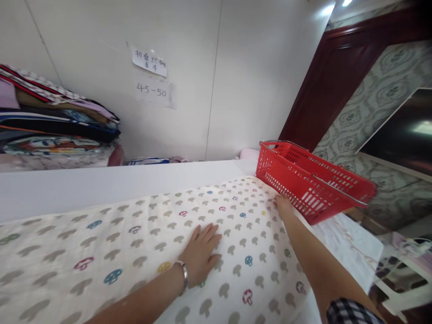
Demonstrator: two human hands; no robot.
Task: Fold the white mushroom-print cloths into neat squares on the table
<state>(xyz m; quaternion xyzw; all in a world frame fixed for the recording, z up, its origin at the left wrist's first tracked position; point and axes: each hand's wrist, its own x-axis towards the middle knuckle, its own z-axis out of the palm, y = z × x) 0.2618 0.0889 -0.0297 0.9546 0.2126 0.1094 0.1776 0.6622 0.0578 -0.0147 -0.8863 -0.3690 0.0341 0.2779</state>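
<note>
A white cloth printed with mushrooms (pixel 202 207) lies spread over the table, with faint wrinkles in it. My left hand (pixel 199 254), with a silver bracelet at the wrist, rests palm down on the middle of the cloth, its fingers spread. Farther off to the right, my right hand (pixel 283 204) is at the cloth's far right edge, right beside the red basket. Its fingers look bent and closed on that edge, though they are small and partly hidden in this view.
A red plastic basket (pixel 310 184) with metal handles stands at the right end of the table (pixel 101 180). Folded fabrics (pixel 57 121) are stacked at the back left by the wall. Two paper signs (pixel 150 63) hang there. A dark screen (pixel 401 135) is at far right.
</note>
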